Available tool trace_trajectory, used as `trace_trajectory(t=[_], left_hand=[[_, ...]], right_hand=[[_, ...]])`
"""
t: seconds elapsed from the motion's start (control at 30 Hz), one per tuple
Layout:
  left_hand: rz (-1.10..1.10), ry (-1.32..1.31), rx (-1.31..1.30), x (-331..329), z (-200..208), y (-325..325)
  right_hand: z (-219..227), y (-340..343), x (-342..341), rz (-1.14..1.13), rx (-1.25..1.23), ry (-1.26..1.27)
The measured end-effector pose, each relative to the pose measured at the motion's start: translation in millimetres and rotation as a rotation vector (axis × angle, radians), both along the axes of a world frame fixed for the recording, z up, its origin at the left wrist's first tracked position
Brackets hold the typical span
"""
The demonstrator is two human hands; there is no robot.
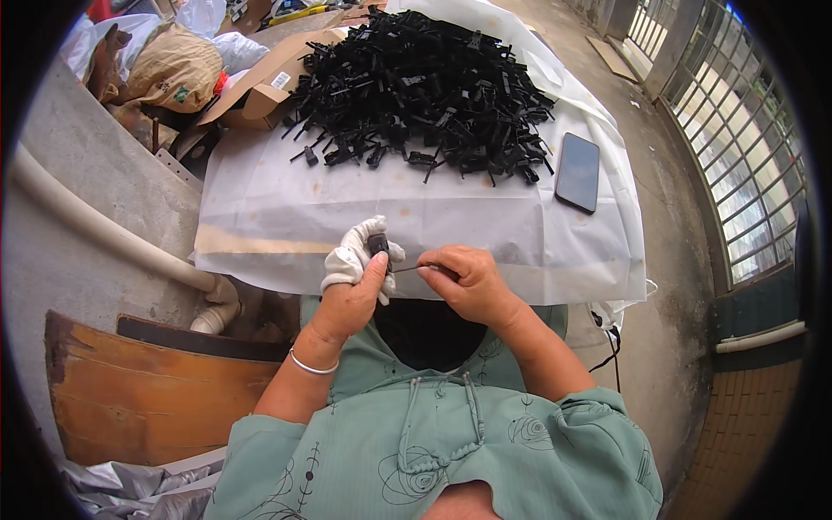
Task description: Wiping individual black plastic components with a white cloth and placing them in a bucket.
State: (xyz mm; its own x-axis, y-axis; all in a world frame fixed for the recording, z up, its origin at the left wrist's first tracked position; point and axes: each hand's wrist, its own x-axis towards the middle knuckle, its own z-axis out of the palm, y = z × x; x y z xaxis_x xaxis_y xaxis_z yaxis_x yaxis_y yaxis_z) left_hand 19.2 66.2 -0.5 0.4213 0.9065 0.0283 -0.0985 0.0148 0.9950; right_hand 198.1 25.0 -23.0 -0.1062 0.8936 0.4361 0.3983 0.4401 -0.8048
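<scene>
The person's left hand [354, 270], in a white glove that leaves the thumb bare, is closed around a small black plastic part [378, 243] above the table's near edge. The bare right hand [472, 282] pinches a thin rod-like tool [406, 269] aimed at that part; whether the tip touches it cannot be told. Beyond, a heap of black plastic parts [425, 95] covers the far side of the white-sheeted table [295, 212], with a smartphone [578, 172] to its right.

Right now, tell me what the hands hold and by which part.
The left hand holds a small black piece by its near end; the right hand grips a thin tool by the end away from that piece.
</scene>
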Motion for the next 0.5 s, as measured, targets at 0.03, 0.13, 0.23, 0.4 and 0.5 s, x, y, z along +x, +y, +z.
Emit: trace_trajectory(t=[0.03, 0.13, 0.23, 0.4, 0.5], left_hand=[[0.000, 0.002, -0.003, 0.8, 0.4, -2.4], [-0.118, 0.121, 0.109, 2.2, 4.0, -5.6], [-0.341, 0.010, -0.081, -1.8, 10.0, -5.6], [-0.193, 0.016, -0.020, 3.3, 3.5, -6.0], [-0.130, 0.176, 0.186, 9.9, 4.8, -7.0]], right_hand=[[4.8, 0.3, 0.8, -0.043, 0.044, -0.004], [7.2, 5.5, -4.2, -0.010, 0.087, 0.083], [17.3, 3.7, -9.6, 0.002, -0.099, 0.114], [15.1, 2.5, -5.8, 0.074, -0.143, 0.089], [20.6, 3.6, -4.4, 0.123, -0.201, 0.032]])
